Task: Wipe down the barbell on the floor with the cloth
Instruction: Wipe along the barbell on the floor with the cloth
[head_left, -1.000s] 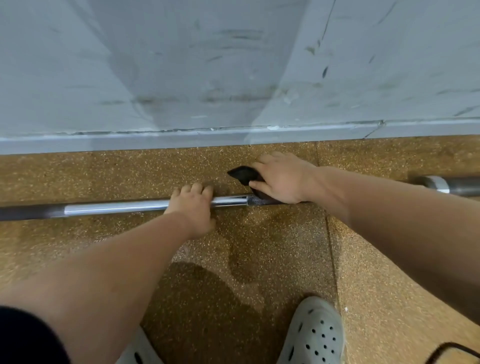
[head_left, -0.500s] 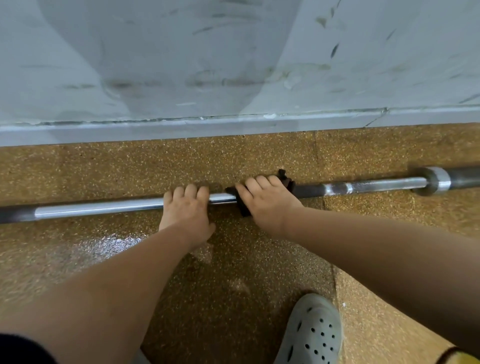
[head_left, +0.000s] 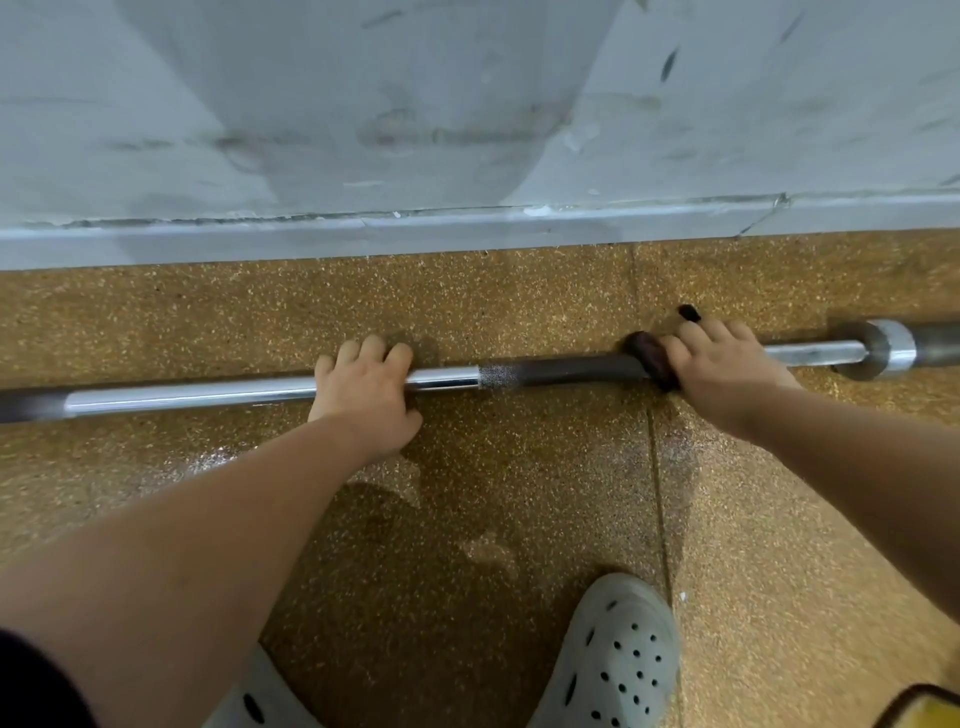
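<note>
Your left hand (head_left: 366, 392) is curled over the barbell (head_left: 561, 370), fingers (head_left: 374, 347) draped across the top of the shaft toward the wall and the palm pressing down on its near side, so the grip is closed around the bright chrome section. Your right hand (head_left: 722, 374) sits well apart from it along the bar, wrapped over the shaft with the dark cloth (head_left: 652, 358) bunched beneath the palm; the cloth bulges out on the hand's inner side, against the dark knurled stretch, and one small corner pokes up beyond the fingertips toward the wall. That hand is clamped on cloth and bar together (how far the thumb reaches underneath is hidden). Both forearms reach forward and down from the lower corners, the left rising from the bottom left, the right coming in from the right edge, wrists bent so the knuckles face upward. The barbell lies on the speckled brown floor (head_left: 519, 493), running left to right roughly parallel to the grey wall (head_left: 467, 104) and its pale baseboard (head_left: 311, 234), with the collar and sleeve (head_left: 893, 349) just beyond your right hand. Between the hands the shaft changes from polished chrome to darker knurling. Near the bottom edge your grey perforated clog (head_left: 618, 660) stands on the floor, with part of another one beside it to the left.
</note>
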